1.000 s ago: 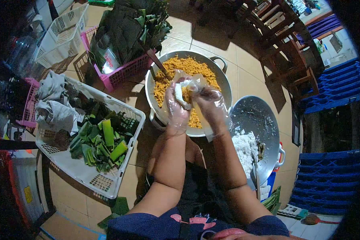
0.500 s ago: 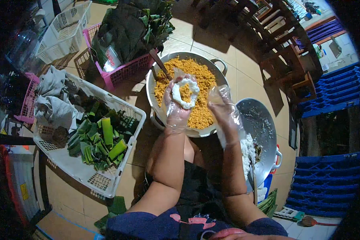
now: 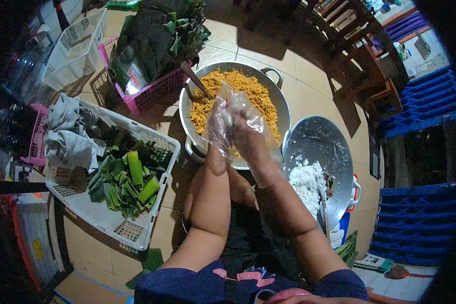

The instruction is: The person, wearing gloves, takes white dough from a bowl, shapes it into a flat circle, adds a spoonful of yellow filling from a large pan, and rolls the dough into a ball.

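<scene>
Both my hands wear clear plastic gloves and are pressed together above a wide metal pot of orange, crumbly filling. My left hand is closed from the left side, and my right hand lies against it from the right. Between the palms only a sliver of white rice shows; the rest of the lump is hidden. A dark wooden spoon handle leans out of the pot on its left. Right of the pot stands a wok-like metal pan with a mound of loose white rice.
On the left, a white plastic basket holds green leaf pieces and a grey cloth. A pink crate with large dark banana leaves stands behind it. Wooden furniture is at the far right.
My right hand has moved left from beside the pot onto my left hand. The white rice ring with orange filling, open to view before, is now covered between the palms.
</scene>
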The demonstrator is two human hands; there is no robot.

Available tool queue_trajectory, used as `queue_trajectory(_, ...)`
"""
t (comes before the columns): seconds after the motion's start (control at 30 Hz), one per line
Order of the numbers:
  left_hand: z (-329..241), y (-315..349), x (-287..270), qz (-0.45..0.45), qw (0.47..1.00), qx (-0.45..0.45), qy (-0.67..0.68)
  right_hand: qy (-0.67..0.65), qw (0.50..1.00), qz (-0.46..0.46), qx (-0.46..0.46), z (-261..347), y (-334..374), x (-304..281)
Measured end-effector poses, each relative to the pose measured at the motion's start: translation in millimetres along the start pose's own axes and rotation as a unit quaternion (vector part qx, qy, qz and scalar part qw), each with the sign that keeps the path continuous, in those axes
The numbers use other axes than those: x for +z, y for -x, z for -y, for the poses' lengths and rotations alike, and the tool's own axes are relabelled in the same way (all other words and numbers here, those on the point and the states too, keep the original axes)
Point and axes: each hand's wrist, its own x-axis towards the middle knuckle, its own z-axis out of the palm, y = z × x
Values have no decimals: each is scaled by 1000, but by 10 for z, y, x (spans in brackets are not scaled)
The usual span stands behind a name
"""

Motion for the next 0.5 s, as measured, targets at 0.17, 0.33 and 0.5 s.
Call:
queue_trajectory(0.17, 139, -22, 189, 46, 997, -26, 51, 305, 951, -50, -16, -374, -22, -465)
queue_trajectory(0.33, 191, 272, 411, 112, 964, -79, 226, -82, 985, -150, 18, 197, 586, -804)
queue_trajectory(0.5, 468, 582, 477, 170, 942, -206, 205, 195, 970, -134, -53, 250, 1092, -891)
